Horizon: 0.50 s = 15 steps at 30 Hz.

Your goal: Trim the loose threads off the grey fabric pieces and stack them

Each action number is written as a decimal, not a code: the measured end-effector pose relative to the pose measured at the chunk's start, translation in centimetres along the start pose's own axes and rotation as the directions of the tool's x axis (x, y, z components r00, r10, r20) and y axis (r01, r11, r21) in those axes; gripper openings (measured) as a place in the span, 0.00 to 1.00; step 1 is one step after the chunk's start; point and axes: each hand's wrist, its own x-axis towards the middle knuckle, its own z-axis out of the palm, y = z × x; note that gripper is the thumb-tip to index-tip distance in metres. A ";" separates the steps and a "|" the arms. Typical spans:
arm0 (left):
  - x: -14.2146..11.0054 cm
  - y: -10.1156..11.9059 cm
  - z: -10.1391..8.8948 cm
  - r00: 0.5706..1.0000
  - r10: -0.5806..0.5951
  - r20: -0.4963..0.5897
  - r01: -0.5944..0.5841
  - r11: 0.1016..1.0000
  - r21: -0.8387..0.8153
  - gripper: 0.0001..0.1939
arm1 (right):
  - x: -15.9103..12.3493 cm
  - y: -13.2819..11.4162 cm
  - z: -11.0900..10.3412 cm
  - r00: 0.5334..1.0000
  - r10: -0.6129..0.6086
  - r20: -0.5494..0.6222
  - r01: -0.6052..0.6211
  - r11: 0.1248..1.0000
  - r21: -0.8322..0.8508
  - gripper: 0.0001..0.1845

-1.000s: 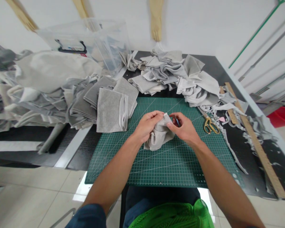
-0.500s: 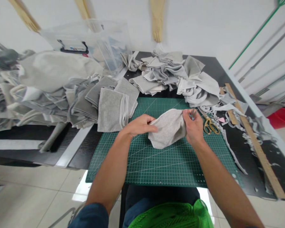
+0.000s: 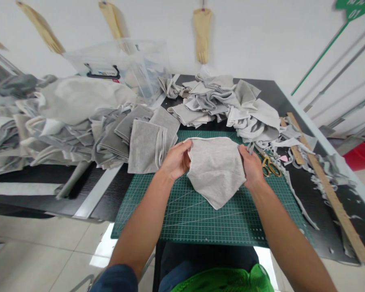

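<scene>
Currently working among folded cloths [image 3: 144, 146], a cloth heap [image 3: 213, 97] and gold-handled scissors [image 3: 268, 163]; pinching a gray cloth [image 3: 216, 172] at its sides with left hand [image 3: 174, 161] and right hand [image 3: 253, 167], spread above a green mat [image 3: 200, 227], pointed below.

White wall [image 3: 246, 40], dark table [image 3: 112, 195], pale tiled floor [image 3: 42, 251], bright light patches [image 3: 105, 249] reflected there.

1. Left hand [image 3: 177, 161]: fingers curled, thumb on top, pinching.
2. Right hand [image 3: 252, 165]: pinching, thumb pointing forward; roughly level with the left, well apart.
3. Left forearm [image 3: 142, 221] and right forearm [image 3: 284, 227]: bare, extended forward, converging toward the hands.
</scene>
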 end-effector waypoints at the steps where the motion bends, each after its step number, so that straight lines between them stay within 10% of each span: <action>1: 0.1 0.1 0.0 1.000 -0.012 0.012 0.012 1.000 -0.007 0.12 | 0.1 0.2 0.0 1.000 0.027 0.010 -0.027 1.000 0.005 0.22; 7: 0.1 0.5 0.4 0.985 0.079 0.155 -0.071 0.996 -0.057 0.16 | 0.4 1.0 0.2 0.988 -0.022 0.150 0.015 0.999 0.045 0.23; 15: 0.8 -1.8 -0.7 0.993 0.050 0.108 -0.094 0.886 0.454 0.49 | 0.9 1.5 -0.3 0.968 -0.081 0.237 0.116 0.984 -0.137 0.20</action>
